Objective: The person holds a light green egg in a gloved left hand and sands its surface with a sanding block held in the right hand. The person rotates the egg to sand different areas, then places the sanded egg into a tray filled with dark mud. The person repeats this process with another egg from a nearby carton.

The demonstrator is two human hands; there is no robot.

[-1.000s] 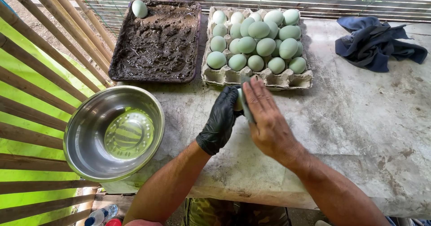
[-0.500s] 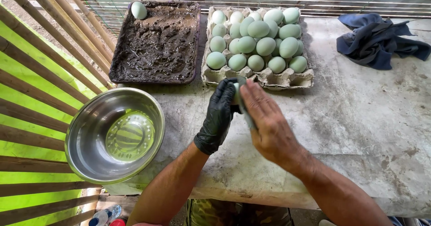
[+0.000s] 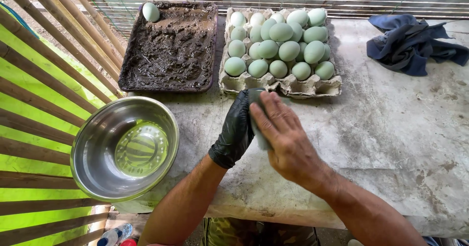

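Hands first: our left hand [image 3: 236,128], in a black glove, and our bare right hand [image 3: 283,136] meet palm to palm over the concrete table [image 3: 391,128], both closed round one pale green egg [image 3: 258,124], of which only a sliver shows btwn glove and fingers (most of it is hidden). Item sits just in front of the near edge of the cardboard egg tray [image 3: 288,85], w/ the right fingers wrapped over its top and the gloved palm pressed to its left side. Tray holds a heap of like pale green eggs [image 3: 279,45], stacked in more than one layer. Left of the tray, touching or nearly so, we log a dark flat pan of wet mud [image 3: 171,45], w/ a single egg [image 3: 151,12] at its far left corner. Steel bowl [image 3: 124,148], holding a little clear water, sits at the table's near left corner, overhanging the edge. Dark blue cloth [image 3: 410,41], crumpled, lies at far right, well apart from both hands.
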